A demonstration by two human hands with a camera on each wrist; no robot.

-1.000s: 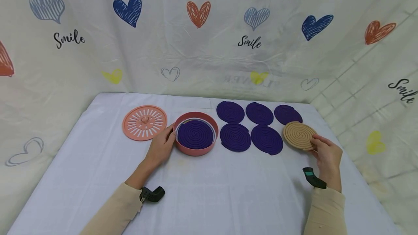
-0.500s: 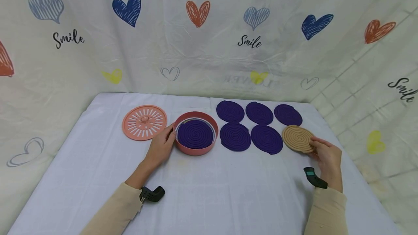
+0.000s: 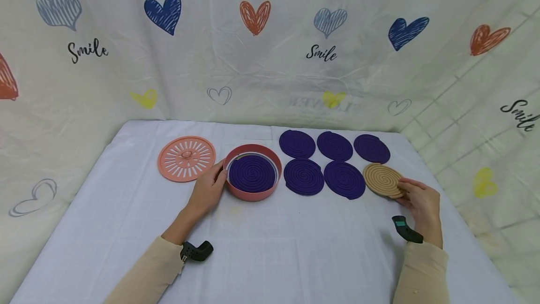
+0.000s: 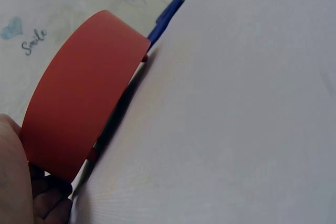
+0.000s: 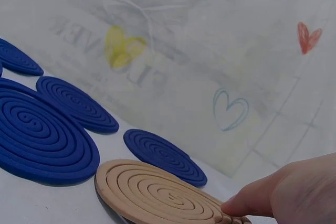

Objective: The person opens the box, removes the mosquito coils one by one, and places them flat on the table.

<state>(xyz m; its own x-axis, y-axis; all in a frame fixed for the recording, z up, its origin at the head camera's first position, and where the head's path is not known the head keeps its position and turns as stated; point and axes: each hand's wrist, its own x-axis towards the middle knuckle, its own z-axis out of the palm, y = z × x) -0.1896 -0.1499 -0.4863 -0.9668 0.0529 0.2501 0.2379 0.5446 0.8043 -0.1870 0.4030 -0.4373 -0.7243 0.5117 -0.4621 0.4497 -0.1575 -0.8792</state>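
My left hand [image 3: 206, 187] grips the left side of a round coral-red mosquito coil holder [image 3: 253, 196], thumb at its rim. Inside the holder lies a purple mosquito coil [image 3: 252, 173]. In the left wrist view, the holder's smooth outer wall [image 4: 86, 87] fills much of the left side. On the right, my right hand [image 3: 423, 203] pinches the near right edge of a tan mosquito coil [image 3: 383, 180]. That coil sits at or just above the cloth beside the purple ones; in the right wrist view the thumb [image 5: 257, 200] lies over its edge.
Several purple mosquito coils [image 3: 303, 177] lie flat in two rows between the holder and the tan coil. A slotted coral lid [image 3: 187, 159] is left of the holder. White cloth [image 3: 295, 252] covers the table, and a heart-printed curtain [image 3: 270, 69] stands behind.
The tan coil in my right hand has shifted slightly left and toward me, off the purple coil behind it, and looks lower. My left hand and the holder stay still.
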